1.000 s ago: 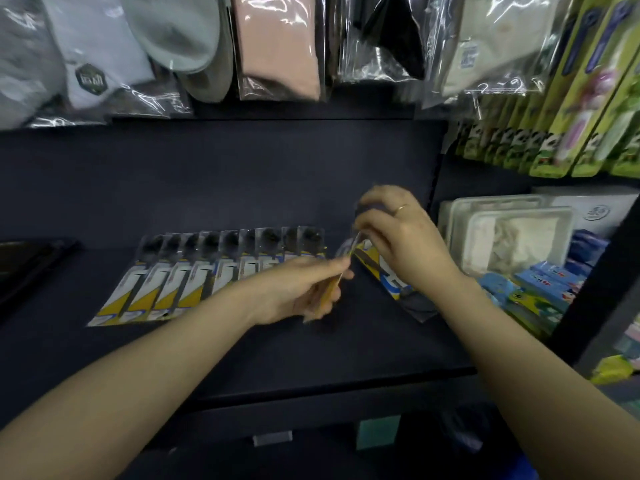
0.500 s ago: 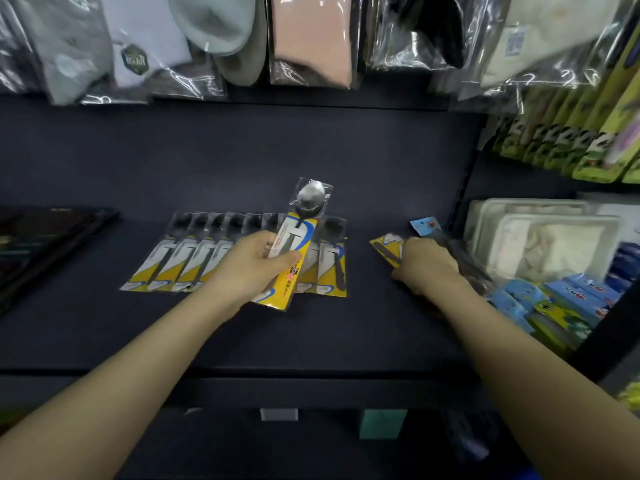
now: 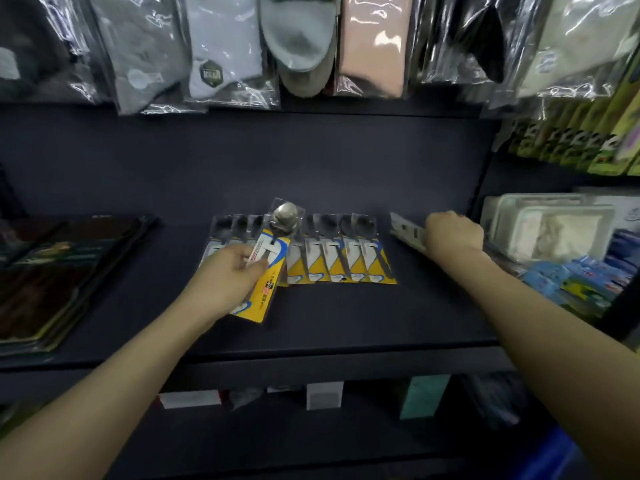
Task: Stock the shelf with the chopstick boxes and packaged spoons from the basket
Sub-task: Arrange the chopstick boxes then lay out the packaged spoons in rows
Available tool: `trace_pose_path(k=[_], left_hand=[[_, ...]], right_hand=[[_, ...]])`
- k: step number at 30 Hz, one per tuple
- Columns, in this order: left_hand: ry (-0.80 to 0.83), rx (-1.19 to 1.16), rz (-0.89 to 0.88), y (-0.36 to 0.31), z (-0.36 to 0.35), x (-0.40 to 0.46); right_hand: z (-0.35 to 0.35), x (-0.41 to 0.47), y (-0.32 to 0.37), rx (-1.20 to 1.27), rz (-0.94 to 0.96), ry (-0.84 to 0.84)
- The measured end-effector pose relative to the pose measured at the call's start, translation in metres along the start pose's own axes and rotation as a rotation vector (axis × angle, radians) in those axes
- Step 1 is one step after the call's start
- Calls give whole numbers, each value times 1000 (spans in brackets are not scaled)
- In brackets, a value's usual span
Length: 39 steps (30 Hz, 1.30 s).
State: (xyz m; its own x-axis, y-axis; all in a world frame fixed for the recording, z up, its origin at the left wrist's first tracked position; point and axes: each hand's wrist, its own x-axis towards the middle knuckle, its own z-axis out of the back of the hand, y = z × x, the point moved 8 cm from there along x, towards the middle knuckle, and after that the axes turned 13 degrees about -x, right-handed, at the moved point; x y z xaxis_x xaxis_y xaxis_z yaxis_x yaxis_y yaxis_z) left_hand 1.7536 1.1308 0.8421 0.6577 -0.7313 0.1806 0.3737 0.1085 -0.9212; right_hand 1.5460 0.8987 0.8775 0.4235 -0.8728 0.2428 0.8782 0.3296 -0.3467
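Left hand (image 3: 227,277) grip is closed around one packaged spoon (image 3: 268,268) — thumb across the white part of the card, fingers curled under it. I see the pack tilted, spoon bowl up toward the back wall, yellow lower end pointing at me, held just above the row of spoon packs (image 3: 341,252) lying on the shelf (image 3: 346,317). The held pack overlaps the left part of that row; a few packs peek out behind my hand, the rest fan out to the right, each flat, yellow-and-white card ends toward the shelf front, dark bowls toward the back.

Right hand (image 3: 453,237) grip is clenched — knuckles up, fingers curled around more packs (image 3: 407,232) that stick out to the left of the fist, pale and blurred. I cannot tell how many it holds, or whether they rest on the shelf.

Chopstick boxes (image 3: 59,275) look like the dark flat stack at the left end of the shelf, well apart from the spoons; print is too dim to read.

Other stuff: bagged socks (image 3: 225,50) hang in a row above the shelf, grey, white, pink, black. Clear plastic containers (image 3: 554,223) sit just right of the right hand, past the shelf divider, with blue packets (image 3: 588,278) in front of them. Green carded items (image 3: 595,133) hang upper right. Small boxes (image 3: 323,394) show on the level below.
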Motion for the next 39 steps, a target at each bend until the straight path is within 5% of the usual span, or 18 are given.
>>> trace_pose_path(k=[4, 8, 11, 19, 30, 39], left_hand=[[-62, -3, -2, 8, 39, -7], [-151, 66, 19, 35, 82, -10], [-149, 88, 29, 54, 93, -9], [-18, 286, -14, 64, 86, -9], [363, 477, -175, 70, 69, -29], [409, 583, -161, 71, 66, -28]], right_hand=[[53, -29, 32, 160, 83, -313], [118, -113, 125, 163, 543, -939], [113, -154, 185, 110, 810, -1118], [85, -152, 238, -3, 1001, -982], [83, -141, 254, -30, 1001, -740], [74, -138, 256, -219, 921, -607]])
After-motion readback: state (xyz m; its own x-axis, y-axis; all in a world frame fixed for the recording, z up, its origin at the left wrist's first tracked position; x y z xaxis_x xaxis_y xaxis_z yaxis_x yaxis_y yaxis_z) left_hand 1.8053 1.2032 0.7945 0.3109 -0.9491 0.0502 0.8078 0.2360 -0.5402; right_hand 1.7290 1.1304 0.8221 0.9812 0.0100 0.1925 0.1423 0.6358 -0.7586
